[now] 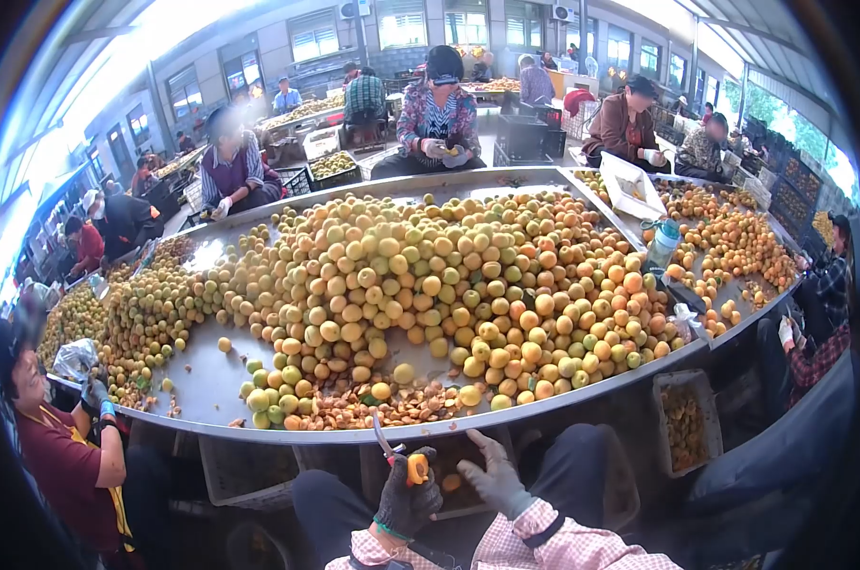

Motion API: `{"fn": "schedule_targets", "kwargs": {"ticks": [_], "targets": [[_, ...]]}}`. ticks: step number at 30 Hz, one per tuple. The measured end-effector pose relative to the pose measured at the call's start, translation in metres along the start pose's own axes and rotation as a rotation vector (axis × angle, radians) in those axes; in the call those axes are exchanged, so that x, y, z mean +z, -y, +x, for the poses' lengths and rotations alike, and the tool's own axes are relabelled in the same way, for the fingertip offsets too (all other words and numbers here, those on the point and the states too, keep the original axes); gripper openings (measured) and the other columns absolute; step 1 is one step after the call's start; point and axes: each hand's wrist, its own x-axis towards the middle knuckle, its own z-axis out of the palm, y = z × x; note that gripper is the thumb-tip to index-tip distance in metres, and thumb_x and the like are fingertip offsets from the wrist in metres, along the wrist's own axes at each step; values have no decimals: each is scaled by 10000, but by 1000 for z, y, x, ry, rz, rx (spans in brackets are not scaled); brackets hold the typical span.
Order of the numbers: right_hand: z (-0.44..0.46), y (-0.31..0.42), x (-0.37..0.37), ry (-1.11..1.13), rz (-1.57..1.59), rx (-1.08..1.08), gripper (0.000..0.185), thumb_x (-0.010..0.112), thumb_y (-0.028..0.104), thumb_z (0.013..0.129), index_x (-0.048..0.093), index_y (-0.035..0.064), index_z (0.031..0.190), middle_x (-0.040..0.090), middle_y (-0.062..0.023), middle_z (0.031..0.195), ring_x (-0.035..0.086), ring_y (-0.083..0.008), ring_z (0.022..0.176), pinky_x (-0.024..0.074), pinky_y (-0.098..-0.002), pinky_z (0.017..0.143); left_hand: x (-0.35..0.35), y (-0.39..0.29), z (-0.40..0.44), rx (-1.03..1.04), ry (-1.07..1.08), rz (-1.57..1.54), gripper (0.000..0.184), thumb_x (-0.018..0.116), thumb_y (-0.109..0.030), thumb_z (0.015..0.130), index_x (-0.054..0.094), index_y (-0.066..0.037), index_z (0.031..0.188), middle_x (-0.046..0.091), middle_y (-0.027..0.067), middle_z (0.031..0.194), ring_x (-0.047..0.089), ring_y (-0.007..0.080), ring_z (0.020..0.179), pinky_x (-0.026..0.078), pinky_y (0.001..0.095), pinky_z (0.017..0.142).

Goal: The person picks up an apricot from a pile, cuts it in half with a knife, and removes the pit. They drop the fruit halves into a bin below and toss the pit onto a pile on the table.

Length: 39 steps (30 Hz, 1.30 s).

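Observation:
My left hand point(406, 494), in a dark glove, is closed around a curved-blade hand tool point(384, 439) and a cut orange fruit point(417, 468). The tool's blade points up towards the table edge. To its right, my right hand point(496, 478) wears a grey glove, its fingers spread apart with nothing in them. Beyond both hands, a large pile of yellow-orange fruit point(392, 275) lies on the metal table point(202, 380). Small cut pieces point(382, 410) are heaped near the front rim.
Crates point(245, 470) stand under the table edge, one with fruit pieces point(686, 427) at right. Co-workers sit around the table, one close at left point(69, 456). A white tray point(632, 187) and a bottle point(663, 244) are at the right divider.

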Motion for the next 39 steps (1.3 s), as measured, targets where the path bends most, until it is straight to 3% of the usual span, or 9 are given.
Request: {"fn": "schedule_targets", "kwargs": {"ticks": [2,6,8,14,19,21,26,33,39], "targets": [[5,56,-13,155,336,5,683,681,140,817,355,99,1416,418,-169,1355,440,-324,1232,364,-364,1038,5,1,-6,-98,-235,123,486,493,-460,944,482,-98,1269,550,17,768,517,118,557,413,258,486],[3,81,-22,373,-42,-266,699,725,186,758,413,170,1383,497,-141,1276,492,-348,1167,427,-388,974,-4,8,-10,-76,-383,409,427,525,-378,948,496,-94,1264,610,26,897,614,147,743,499,280,600],[-1,77,-26,228,-330,-437,653,765,195,703,494,134,1293,585,-82,1099,577,-294,1020,477,-361,897,-12,2,-10,590,145,1869,354,554,-375,935,536,-135,1195,601,43,1022,628,191,870,530,305,711],[-18,96,-28,264,-342,-202,652,782,269,655,529,119,1236,591,-75,939,606,-263,817,505,-346,705,4,12,-12,-115,-371,844,332,641,-341,889,613,-30,1001,613,10,848,582,107,749,482,253,628],[-14,67,-40,252,-57,-183,493,674,257,829,484,117,1263,590,-69,989,608,-208,773,496,-321,609,16,11,-16,-50,-368,1123,249,650,-284,884,627,-39,921,603,10,745,550,91,611,450,240,535],[-15,52,-57,556,1052,863,385,599,258,914,495,107,1253,600,-89,1046,602,-173,796,498,-274,644,19,9,-16,4,-394,1201,224,649,-264,884,632,-41,899,595,4,711,534,86,567,435,234,503],[-27,71,-67,495,1420,927,307,578,191,931,518,69,1206,568,-78,1015,574,-135,833,481,-216,663,21,-6,-15,171,-225,777,145,649,-200,874,601,-77,816,562,-14,653,481,78,473,368,210,415],[-37,78,-54,445,1157,751,341,562,-41,793,533,34,1125,556,-96,999,558,-159,718,452,-235,578,45,-8,-28,75,-160,513,207,656,-280,878,532,-123,823,454,-26,594,375,75,403,275,224,349],[-47,83,-59,563,1171,823,310,504,13,841,544,-3,1148,546,-96,1038,557,-172,852,453,-280,716,52,2,-31,108,-191,465,261,600,-350,908,484,-126,842,362,-24,545,372,115,387,286,261,346]]}}
